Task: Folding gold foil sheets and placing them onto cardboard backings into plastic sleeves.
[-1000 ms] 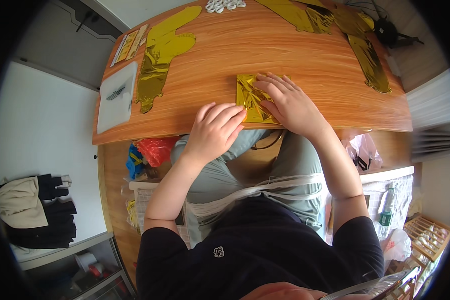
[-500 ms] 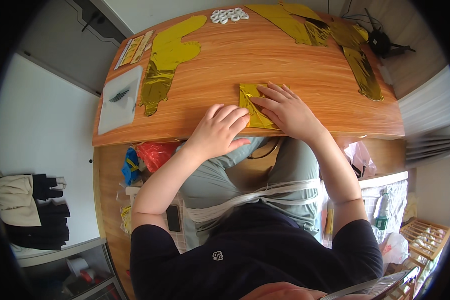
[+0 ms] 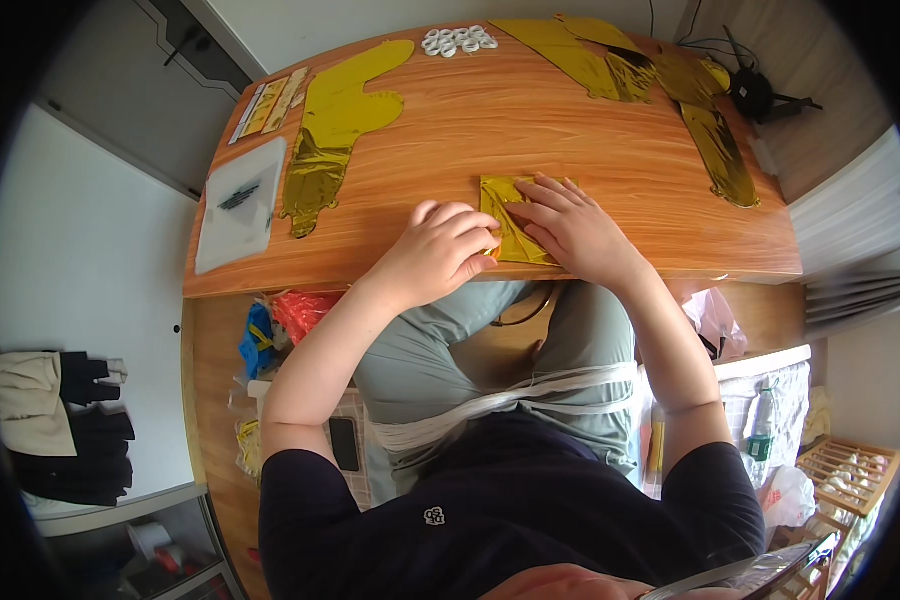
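A folded gold foil balloon (image 3: 518,240), squarish and creased, lies near the front edge of the wooden desk (image 3: 440,130). My right hand (image 3: 582,232) rests flat across its right part, fingers stretched out over the foil. At its left edge is my left hand (image 3: 438,250), with curled fingers and the thumb drawn in close to them, pinching the lower left side of the foil. Part of the balloon is hidden under both hands.
Flat gold foil balloons (image 3: 355,105) lie at the left, and more gold foil (image 3: 585,65) at the far right. White ribbon rolls (image 3: 458,40) stand at the back. A clear plastic bag (image 3: 242,210) lies at the left edge. A black router (image 3: 755,95) sits at the far right.
My left thumb has closed in toward the fingers at the foil's left edge. My right hand stays flat on the foil. The whole view has shifted slightly.
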`<action>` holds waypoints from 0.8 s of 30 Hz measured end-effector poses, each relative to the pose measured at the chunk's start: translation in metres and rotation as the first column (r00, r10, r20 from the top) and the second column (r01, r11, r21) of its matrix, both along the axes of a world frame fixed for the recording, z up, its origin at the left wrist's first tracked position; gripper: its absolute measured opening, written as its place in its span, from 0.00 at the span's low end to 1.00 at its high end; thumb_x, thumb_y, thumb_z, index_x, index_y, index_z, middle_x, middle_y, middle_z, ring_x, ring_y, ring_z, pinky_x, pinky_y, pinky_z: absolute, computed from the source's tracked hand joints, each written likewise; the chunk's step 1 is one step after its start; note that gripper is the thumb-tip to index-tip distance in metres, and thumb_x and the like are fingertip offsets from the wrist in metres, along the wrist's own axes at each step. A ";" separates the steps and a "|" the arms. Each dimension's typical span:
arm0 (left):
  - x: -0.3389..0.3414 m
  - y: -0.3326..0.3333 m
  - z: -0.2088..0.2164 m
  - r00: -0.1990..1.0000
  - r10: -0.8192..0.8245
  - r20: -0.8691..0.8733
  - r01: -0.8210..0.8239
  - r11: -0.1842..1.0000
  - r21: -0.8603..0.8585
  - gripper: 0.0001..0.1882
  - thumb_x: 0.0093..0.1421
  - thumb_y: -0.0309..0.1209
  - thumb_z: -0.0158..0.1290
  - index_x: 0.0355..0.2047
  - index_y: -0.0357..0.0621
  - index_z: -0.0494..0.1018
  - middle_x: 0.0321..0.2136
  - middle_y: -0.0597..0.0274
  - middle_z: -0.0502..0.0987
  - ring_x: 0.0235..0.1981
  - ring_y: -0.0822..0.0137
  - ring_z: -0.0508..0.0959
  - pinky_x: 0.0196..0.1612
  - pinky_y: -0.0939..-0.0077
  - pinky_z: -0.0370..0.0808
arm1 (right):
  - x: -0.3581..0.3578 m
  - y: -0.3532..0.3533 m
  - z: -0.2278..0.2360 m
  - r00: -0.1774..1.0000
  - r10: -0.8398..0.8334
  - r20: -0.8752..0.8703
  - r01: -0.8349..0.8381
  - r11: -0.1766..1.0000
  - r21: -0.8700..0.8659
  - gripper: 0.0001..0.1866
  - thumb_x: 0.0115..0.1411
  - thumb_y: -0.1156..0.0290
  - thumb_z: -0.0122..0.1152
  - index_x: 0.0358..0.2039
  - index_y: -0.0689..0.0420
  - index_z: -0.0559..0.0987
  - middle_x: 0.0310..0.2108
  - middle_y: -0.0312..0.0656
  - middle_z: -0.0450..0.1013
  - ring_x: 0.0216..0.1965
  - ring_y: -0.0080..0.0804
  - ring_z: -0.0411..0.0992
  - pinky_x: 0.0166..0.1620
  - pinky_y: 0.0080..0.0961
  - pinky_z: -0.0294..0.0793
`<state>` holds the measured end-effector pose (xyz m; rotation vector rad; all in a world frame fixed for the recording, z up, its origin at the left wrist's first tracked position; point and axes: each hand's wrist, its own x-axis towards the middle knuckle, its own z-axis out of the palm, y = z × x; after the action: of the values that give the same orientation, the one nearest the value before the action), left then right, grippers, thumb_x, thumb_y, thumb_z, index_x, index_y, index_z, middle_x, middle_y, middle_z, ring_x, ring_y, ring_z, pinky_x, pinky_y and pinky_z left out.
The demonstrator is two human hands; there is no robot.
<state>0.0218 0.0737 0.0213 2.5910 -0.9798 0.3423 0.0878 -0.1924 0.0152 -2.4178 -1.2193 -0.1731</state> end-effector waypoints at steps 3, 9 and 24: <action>0.009 0.001 0.000 0.999 -0.015 0.044 0.016 1.000 -0.020 0.08 0.66 0.41 0.60 0.40 0.53 0.80 0.51 0.73 0.79 0.56 0.66 0.75 0.64 0.54 0.62 | 0.000 0.000 0.000 1.000 0.000 -0.004 0.000 1.000 -0.003 0.20 0.73 0.64 0.55 0.63 0.50 0.77 0.68 0.47 0.68 0.72 0.52 0.60 0.73 0.53 0.57; 0.014 -0.002 -0.004 0.995 0.054 0.089 -0.050 0.997 -0.051 0.08 0.64 0.41 0.62 0.39 0.56 0.81 0.51 0.73 0.81 0.54 0.65 0.79 0.66 0.51 0.64 | -0.001 -0.002 0.001 1.000 0.025 0.001 -0.025 1.000 -0.010 0.20 0.73 0.65 0.55 0.63 0.50 0.77 0.69 0.47 0.68 0.72 0.51 0.61 0.73 0.52 0.58; 0.025 -0.004 -0.008 0.998 0.051 0.031 -0.053 0.997 0.054 0.23 0.68 0.41 0.59 0.60 0.46 0.78 0.62 0.52 0.77 0.69 0.55 0.71 0.72 0.40 0.60 | -0.001 -0.003 0.003 0.998 0.053 -0.020 -0.053 0.998 -0.016 0.21 0.72 0.65 0.56 0.64 0.48 0.76 0.69 0.46 0.67 0.73 0.50 0.60 0.74 0.52 0.57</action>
<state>0.0467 0.0696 0.0129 2.6724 -0.9455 0.3728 0.0869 -0.1952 0.0186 -2.3924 -1.2798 -0.1241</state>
